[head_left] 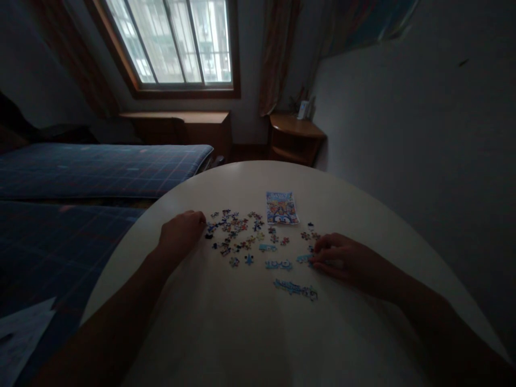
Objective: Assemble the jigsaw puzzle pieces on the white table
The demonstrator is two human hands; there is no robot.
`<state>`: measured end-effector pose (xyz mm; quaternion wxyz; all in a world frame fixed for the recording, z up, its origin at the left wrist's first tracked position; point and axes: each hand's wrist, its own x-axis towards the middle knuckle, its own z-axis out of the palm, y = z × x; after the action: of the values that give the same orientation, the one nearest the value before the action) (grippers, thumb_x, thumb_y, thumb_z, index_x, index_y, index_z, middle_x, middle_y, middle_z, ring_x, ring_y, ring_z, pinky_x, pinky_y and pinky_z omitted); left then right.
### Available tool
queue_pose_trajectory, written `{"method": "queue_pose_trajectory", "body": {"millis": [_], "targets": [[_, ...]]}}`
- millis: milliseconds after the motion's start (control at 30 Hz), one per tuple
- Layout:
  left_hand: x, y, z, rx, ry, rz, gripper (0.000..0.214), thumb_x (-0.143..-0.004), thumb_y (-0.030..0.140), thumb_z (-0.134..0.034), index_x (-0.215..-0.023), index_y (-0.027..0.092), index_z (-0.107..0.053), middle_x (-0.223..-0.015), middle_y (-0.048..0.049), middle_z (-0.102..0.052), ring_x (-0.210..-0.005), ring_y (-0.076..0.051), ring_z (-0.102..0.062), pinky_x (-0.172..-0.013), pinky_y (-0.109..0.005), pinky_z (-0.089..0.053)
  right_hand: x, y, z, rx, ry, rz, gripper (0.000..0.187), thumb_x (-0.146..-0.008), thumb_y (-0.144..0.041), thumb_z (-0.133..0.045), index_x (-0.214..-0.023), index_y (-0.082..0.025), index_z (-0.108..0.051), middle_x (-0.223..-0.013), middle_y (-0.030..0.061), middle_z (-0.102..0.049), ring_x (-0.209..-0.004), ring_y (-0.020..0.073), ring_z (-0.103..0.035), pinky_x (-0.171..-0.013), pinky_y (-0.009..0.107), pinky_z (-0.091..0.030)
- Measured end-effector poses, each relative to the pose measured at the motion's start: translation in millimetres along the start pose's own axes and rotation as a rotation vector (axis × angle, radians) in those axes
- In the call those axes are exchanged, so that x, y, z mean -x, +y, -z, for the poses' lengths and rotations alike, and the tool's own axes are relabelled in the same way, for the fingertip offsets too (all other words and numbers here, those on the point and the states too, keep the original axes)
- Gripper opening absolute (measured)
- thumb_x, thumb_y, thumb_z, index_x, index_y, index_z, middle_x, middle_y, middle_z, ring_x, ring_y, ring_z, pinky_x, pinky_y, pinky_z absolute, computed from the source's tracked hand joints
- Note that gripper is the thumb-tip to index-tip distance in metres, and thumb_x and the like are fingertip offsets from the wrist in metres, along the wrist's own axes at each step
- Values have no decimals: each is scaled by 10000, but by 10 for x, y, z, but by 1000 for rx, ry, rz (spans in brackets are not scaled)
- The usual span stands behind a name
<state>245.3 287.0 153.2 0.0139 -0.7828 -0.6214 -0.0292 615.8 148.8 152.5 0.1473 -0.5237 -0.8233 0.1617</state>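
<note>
My left hand (pixel 183 230) rests on the table at the left edge of a loose heap of jigsaw puzzle pieces (pixel 234 228). Its fingers are curled together, and whatever they may hold is hidden. On the right, my right hand (pixel 341 257) has its thumb and fingertips closed at the end of a light blue jigsaw piece (pixel 303 258) lying on the table. Left of that piece are a joined light blue strip (pixel 278 265) and a shorter strip (pixel 267 248). Nearer to me lies a longer joined strip (pixel 295 289). A few loose pieces (pixel 306 235) sit beyond my right fingers.
A printed picture sheet (pixel 281 208) lies behind the pieces on the round white table (pixel 242 333). To the left are beds with blue plaid covers (pixel 100 166) and some papers (pixel 24 333). A corner shelf (pixel 296 126) and a desk (pixel 201 118) stand beyond, below a window.
</note>
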Motion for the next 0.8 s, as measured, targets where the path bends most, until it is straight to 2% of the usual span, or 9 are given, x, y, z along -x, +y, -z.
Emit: {"method": "queue_pose_trajectory", "body": {"millis": [267,567,800], "targets": [[-2,31,30,53,-29,-1,279,-899,316,-452,-1003,262,-705,-1090,-70,-702,-906,-268,-680,-666,-327,-505,-16,-25,14,4,-21,-22,225,-915,-361,-569,-954,-261,-767,-1061,91,-662,-914,207,-652,-784,365,-555],[-105,-93,-106,135,-56,-45,246,-890,300,-466,-924,203,-689,-1057,-87,-687,-897,-228,-670,-748,-314,-501,-3,-9,-1,-1,-23,-18,220,-921,-358,-567,-946,-262,-763,-1074,89,-661,-926,214,-653,-785,366,-549],[-91,-76,-76,154,-65,19,180,-873,295,-519,-952,208,-656,-1020,-75,-717,-917,-246,-670,-722,-312,-478,-6,-31,19,11,-25,-17,224,-922,-350,-566,-941,-244,-762,-1052,94,-667,-905,205,-657,-773,346,-550]]}}
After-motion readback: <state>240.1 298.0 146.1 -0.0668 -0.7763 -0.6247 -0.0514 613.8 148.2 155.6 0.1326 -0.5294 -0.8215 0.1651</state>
